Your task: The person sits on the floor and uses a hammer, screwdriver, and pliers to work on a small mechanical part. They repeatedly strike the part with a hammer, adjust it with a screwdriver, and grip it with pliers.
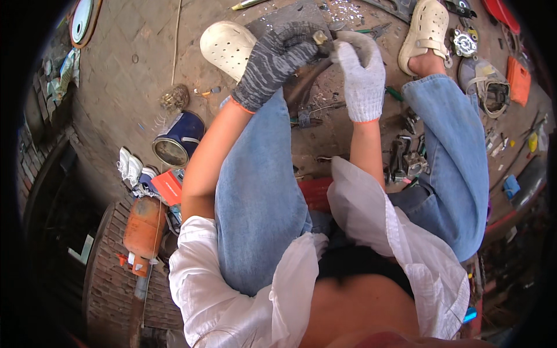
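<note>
A: L hand (277, 59), gloved, dk grey: clamped on sm. pale part (319, 37). R hand (363, 72), gloved, wht: just beside part; grip, can't tell.
B: Risk?
A: Pinch too loose, part could drop, get lost nr pliers (377, 31) just beyond R hand.

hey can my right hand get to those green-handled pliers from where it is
Probably yes: the pliers lie just beyond the right hand, with nothing visible blocking the way between.

A mottled dark-grey left glove (272, 66) and a whitish right glove (364, 87) are showing orange edging (366, 121); a white shirt (209, 296), blue jeans (255, 191) and perforated cream clogs (227, 46) are completing the outfit.
</note>
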Demonstrator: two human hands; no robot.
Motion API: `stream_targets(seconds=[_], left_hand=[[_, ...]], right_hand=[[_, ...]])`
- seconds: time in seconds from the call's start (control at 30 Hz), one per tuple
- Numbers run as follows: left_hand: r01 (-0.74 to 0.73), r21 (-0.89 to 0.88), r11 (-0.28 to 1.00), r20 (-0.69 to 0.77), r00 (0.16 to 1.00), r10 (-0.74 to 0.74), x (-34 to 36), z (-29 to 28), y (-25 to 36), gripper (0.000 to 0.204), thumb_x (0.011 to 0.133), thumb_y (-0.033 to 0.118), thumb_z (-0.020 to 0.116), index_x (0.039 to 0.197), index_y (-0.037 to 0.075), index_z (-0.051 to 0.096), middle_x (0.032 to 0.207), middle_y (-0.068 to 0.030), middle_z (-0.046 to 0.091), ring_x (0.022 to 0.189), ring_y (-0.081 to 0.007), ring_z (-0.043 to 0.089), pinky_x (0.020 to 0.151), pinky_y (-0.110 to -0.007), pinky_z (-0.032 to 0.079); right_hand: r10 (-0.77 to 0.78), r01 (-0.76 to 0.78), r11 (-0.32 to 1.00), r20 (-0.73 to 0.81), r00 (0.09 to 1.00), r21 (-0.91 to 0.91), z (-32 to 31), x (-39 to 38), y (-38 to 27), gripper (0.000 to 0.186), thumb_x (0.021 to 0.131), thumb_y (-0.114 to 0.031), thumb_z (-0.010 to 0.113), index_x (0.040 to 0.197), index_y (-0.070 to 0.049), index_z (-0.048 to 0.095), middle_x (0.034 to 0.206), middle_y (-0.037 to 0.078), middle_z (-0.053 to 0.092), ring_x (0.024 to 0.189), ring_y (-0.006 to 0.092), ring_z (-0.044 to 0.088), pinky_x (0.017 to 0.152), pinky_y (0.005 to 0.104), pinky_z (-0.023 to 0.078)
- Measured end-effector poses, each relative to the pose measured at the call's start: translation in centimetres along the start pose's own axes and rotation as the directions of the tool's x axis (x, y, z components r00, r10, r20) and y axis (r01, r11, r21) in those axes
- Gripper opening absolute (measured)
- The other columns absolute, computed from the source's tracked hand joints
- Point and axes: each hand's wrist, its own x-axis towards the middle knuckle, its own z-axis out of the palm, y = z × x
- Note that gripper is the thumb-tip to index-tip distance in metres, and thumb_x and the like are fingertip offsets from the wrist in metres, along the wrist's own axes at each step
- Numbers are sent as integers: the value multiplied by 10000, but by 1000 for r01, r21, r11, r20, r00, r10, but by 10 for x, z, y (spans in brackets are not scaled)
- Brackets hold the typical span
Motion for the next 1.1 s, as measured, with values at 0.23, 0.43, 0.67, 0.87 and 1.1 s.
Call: stream_targets(seconds=[0.23,0.43,0.67,0.87,1.1], left_hand=[[-81,173,982,-76,993,95,-11,2,12,390,816,17,638,1193,-1,541,1095,-79,614,950,-127,585,854,-265,484],[-150,341,928,-113,974,198,-13,0,9,373,799,101,685,1144,-1,588,1045,-91,650,908,-122,615,814,-256,505],[17,96,995,-84,996,-9,-12,6,19,319,843,173,643,1119,17,614,995,-102,668,882,-154,633,802,-277,501],[36,209,977,-79,997,-20,-11,6,18,283,861,144,602,1108,7,606,1045,-124,644,932,-233,627,821,-308,491],[-395,787,474,199,890,411,-8,-7,4,270,860,105,581,1107,-5,596,1083,-130,628,952,-269,620,827,-319,495]], right_hand=[[-120,122,987,32,992,-100,16,-11,-8,231,747,-133,717,938,-18,660,893,53,642,789,125,602,728,256,480],[-191,189,964,10,982,-186,22,-16,-17,149,790,-127,665,894,-20,668,862,56,644,763,130,599,715,248,472],[-53,60,996,-104,993,72,17,-12,-16,242,892,-221,550,930,8,620,793,47,621,703,85,562,645,221,445],[95,-95,993,-2,995,74,18,-16,-31,242,884,-229,571,952,1,604,719,6,552,533,64,483,493,213,390],[274,-272,957,-2,962,96,15,-15,-30,280,878,-280,588,964,-13,606,636,-15,501,523,50,450,462,211,350]])
